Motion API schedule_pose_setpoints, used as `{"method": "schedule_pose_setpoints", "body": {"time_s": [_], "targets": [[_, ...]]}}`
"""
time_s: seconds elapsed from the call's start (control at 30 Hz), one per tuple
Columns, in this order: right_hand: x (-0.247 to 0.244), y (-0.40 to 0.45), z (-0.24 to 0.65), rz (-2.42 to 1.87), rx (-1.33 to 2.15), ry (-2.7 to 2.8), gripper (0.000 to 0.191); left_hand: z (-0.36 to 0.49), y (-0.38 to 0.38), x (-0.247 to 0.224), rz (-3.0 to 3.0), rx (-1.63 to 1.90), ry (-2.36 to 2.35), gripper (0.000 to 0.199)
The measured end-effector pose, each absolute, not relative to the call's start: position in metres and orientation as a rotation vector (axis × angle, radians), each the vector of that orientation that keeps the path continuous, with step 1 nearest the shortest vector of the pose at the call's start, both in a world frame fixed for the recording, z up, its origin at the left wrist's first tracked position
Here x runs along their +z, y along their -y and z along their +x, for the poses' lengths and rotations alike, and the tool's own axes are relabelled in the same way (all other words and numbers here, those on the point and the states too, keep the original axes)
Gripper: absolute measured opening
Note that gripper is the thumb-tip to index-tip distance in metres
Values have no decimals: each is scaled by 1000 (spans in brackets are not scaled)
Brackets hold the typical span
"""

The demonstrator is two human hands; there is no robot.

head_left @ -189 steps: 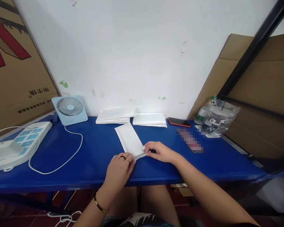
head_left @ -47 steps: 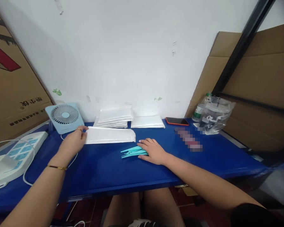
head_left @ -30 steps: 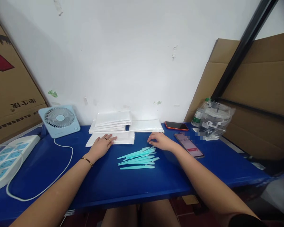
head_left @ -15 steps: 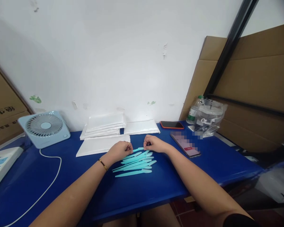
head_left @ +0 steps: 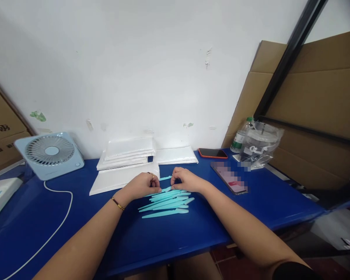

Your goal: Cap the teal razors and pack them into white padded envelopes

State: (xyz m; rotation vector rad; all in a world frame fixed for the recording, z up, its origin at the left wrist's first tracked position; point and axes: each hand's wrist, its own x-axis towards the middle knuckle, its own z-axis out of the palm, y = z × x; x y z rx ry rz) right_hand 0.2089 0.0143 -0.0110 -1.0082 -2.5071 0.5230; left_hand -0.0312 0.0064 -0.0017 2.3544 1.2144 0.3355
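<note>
Several turquoise eyebrow razors [head_left: 169, 204] lie in a loose, overlapping row on the blue table, mostly with blade ends to the right. My left hand [head_left: 144, 184] is closed in a pinch at the left part of one razor [head_left: 166, 189] at the far side of the row. At that razor's right end, the thumb and fingertips of my right hand [head_left: 185, 180] are closed on it. Just behind lies another razor [head_left: 165, 178], partly hidden by my hands.
White padded mailers [head_left: 130, 149] are stacked behind my left hand, with another mailer [head_left: 176, 155] beside them. A blue fan [head_left: 51, 151] stands left. To the right are an orange-edged phone [head_left: 212, 153], a second phone [head_left: 229, 179], a bottle [head_left: 238, 140] and a bagged container [head_left: 259, 144].
My hands have shifted slightly left and now meet at a razor nearer the row. One razor now lies apart behind it. The view has turned a little.
</note>
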Motion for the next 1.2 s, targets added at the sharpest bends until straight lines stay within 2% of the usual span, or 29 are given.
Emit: {"method": "schedule_pose_setpoints", "body": {"time_s": [0.1, 0.33, 0.43, 0.57, 0.8, 0.93, 1.2], "targets": [[-11, -15, 205, -1061, 565, 2531, 11, -33, -2, 0, 2325, 230, -1217, 25], [-14, -35, 241, -1180, 660, 2392, 14, -17, -9, -9, 2382, 362, -1384, 16], [-12, -39, 257, -1266, 615, 2296, 15, -17, -11, -12, 2447, 471, -1400, 19], [-7, -32, 263, -1152, 714, 2385, 20, -16, -7, -9, 2521, 576, -1415, 23], [-15, -29, 250, -1097, 719, 2526, 13, -11, 5, -6, 2483, 334, -1291, 28], [-17, -33, 250, -1125, 676, 2473, 10, -14, 2, -6, 2526, 348, -1374, 23], [-13, -36, 255, -1130, 637, 2479, 8, -21, -2, -4, 2435, 407, -1421, 33]]}}
